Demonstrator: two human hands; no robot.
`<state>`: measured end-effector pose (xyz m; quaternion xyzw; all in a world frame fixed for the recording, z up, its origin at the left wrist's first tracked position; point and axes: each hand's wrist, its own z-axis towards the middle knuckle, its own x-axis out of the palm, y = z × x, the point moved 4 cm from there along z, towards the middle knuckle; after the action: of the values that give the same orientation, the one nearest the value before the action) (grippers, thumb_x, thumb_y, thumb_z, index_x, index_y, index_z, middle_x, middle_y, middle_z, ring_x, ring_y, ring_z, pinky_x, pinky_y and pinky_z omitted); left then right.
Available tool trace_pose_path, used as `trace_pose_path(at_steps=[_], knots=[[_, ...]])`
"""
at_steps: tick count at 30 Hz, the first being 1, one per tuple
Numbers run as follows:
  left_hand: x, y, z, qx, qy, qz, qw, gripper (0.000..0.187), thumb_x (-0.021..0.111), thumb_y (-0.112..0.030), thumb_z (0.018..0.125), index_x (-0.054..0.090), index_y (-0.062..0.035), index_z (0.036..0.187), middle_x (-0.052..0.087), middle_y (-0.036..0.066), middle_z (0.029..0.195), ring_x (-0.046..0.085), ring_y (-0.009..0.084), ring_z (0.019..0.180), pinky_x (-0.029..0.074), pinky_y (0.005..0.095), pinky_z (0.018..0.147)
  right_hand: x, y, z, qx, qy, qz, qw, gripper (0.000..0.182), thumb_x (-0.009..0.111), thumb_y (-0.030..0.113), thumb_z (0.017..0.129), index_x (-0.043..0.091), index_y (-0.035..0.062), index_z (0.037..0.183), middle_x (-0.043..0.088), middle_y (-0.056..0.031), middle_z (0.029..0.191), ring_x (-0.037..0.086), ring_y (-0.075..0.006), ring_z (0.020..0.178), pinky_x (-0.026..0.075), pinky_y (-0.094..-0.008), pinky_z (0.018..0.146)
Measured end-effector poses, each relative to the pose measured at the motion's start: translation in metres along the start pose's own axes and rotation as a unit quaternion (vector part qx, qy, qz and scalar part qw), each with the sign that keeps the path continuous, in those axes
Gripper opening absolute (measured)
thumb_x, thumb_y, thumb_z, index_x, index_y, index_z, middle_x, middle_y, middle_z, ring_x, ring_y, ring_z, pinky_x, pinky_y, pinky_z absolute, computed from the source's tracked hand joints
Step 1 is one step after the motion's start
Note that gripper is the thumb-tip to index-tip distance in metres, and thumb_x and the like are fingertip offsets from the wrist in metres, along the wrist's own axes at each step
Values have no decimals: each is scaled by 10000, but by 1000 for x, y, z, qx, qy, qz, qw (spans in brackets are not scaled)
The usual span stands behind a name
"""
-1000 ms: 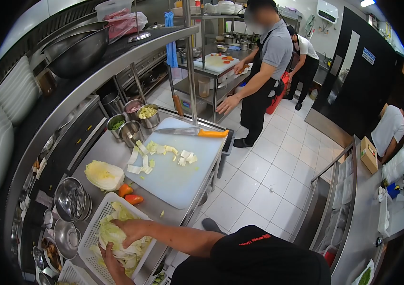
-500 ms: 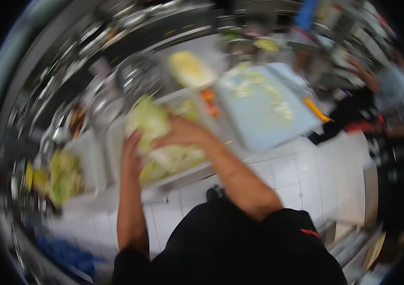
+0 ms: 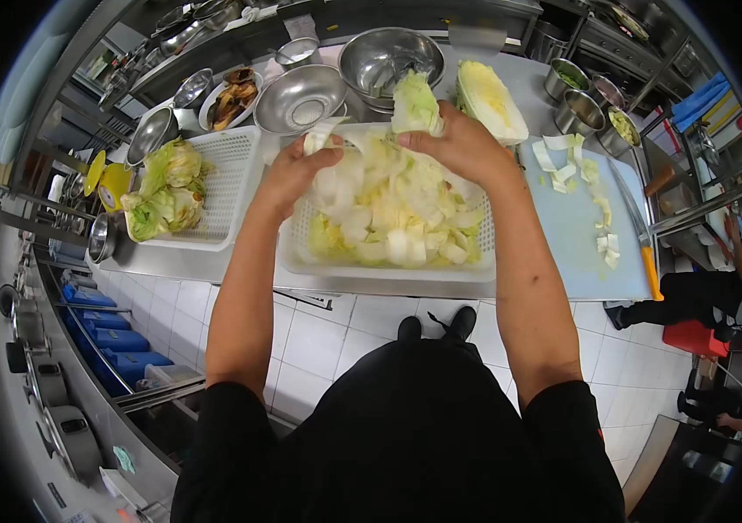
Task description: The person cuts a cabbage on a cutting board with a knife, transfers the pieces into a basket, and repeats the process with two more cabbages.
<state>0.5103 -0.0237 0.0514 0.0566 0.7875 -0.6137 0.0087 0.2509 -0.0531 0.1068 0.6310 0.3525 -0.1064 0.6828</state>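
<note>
Pieces of cut cabbage (image 3: 388, 209) fill the white basket (image 3: 371, 277) in front of me, some blurred as if falling. My left hand (image 3: 301, 170) is over the basket's back left corner, a pale cabbage piece (image 3: 322, 133) pinched between thumb and fingers. Over the back right part, my right hand (image 3: 454, 146) grips a green cabbage leaf piece (image 3: 415, 106). A halved cabbage (image 3: 489, 100) lies just behind that hand. On the blue cutting board (image 3: 554, 235) at right are cabbage scraps (image 3: 563, 161) and a knife with an orange handle (image 3: 651, 272).
At left, a second white basket (image 3: 233, 187) holds leafy cabbage (image 3: 170, 187). Metal bowls (image 3: 388, 57) and a strainer (image 3: 299, 100) stand behind. Small metal pots (image 3: 578, 113) are at back right. A person (image 3: 711, 292) is at the far right.
The large cabbage bunch between my hands is no longer there; my hands have moved apart, each with a smaller piece. The view has shifted and sharpened.
</note>
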Motion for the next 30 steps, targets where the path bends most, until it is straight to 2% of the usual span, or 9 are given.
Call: trace_pose_path(at_steps=[5,8,11,15,20,22,25,28,30], knots=[[-3,-1,-1,2,26,268,963,777,791,-385,821,488,-86,1471,630,181,1329,618,304,1223,477,370,1028,9,2,4,-33,-47,-23,998,964,787,580,800,448,-34,1462,574,-289,1382,584,-366,1272,433,-378,1096],[22,19,-4,150,105,492,851,860,797,-337,813,398,-94,1535,565,236,1398,591,344,1254,464,440,1053,28,-19,14,-8,75,-74,994,965,803,533,786,412,42,1519,476,-306,1474,480,-393,1374,385,-390,1152],[59,31,-15,91,13,619,780,890,810,-355,764,417,-103,1522,536,257,1429,552,406,1287,451,466,1069,85,-42,-8,-65,83,-288,952,826,795,403,794,455,139,1499,435,-266,1498,412,-427,1404,410,-457,1128],[31,45,21,43,51,514,855,892,806,-337,752,410,-126,1523,593,247,1357,591,414,1227,482,479,1037,86,-64,-29,5,6,-326,945,451,657,164,868,582,132,1312,540,-231,1345,511,-424,1288,478,-497,1030],[9,-2,10,-81,18,345,935,868,810,-337,757,431,-111,1504,666,224,1247,653,372,1139,512,442,999,34,-63,-30,18,-13,-167,986,427,655,164,857,599,127,1279,594,-236,1229,581,-431,1163,498,-480,979],[13,-22,3,-98,50,369,923,869,815,-354,756,441,-111,1502,634,216,1308,625,352,1200,495,418,1030,28,-51,-31,-9,22,-139,990,501,697,246,854,595,147,1335,544,-251,1371,515,-437,1294,446,-519,1062],[9,-20,18,12,66,523,850,912,811,-437,746,431,-124,1514,597,216,1357,589,347,1257,481,436,1049,67,-20,-34,-66,30,-399,914,679,731,364,849,517,121,1445,329,-249,1595,291,-421,1490,254,-584,1192],[21,5,26,63,109,598,791,939,800,-493,735,424,-156,1527,554,207,1403,551,345,1305,459,446,1073,111,-46,-11,24,65,-375,925,764,772,403,801,508,100,1451,151,-203,1682,92,-397,1560,85,-653,1212],[27,19,20,43,115,605,786,928,794,-490,737,434,-150,1522,526,202,1439,525,343,1334,437,431,1097,100,-53,-15,29,60,-359,931,730,764,362,780,534,80,1412,221,-208,1656,162,-398,1545,144,-652,1206]])
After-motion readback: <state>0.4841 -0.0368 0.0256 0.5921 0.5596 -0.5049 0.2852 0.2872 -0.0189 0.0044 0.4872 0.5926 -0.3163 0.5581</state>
